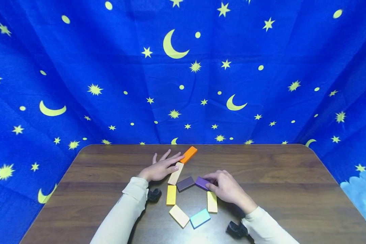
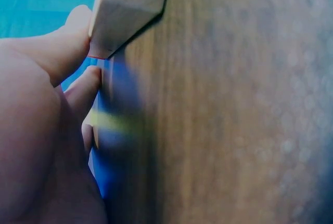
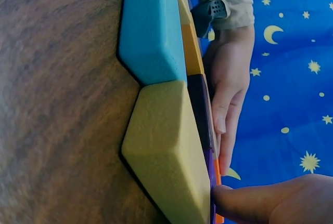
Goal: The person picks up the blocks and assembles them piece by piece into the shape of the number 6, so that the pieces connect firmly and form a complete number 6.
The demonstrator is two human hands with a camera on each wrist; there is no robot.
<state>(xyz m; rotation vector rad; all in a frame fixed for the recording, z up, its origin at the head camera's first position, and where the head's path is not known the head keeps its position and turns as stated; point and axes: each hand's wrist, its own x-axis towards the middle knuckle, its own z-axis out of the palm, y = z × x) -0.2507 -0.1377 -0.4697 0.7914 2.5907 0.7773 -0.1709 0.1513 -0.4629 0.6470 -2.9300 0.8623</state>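
My left hand [image 1: 160, 169] reaches over the upper left of a ring of wooden blocks, its fingers spread and fairly straight. Its index fingertip is right at an orange block [image 1: 189, 154], and its thumb lies at the edge of a bare-wood block [image 1: 175, 176]. My right hand [image 1: 227, 186] pinches a purple block [image 1: 202, 183] between thumb and fingers, low at the table. Left of the purple block lies a dark brown block [image 1: 185, 184]; below it is a pale yellow block [image 1: 212, 202], seen large in the right wrist view.
A yellow block [image 1: 171, 195], a cream block [image 1: 179, 216] and a light blue block [image 1: 200, 218] form the ring's left and near sides. The brown wooden table [image 1: 286, 189] ends at a blue curtain [image 1: 207, 81] with stars and moons. A black device sits under each wrist.
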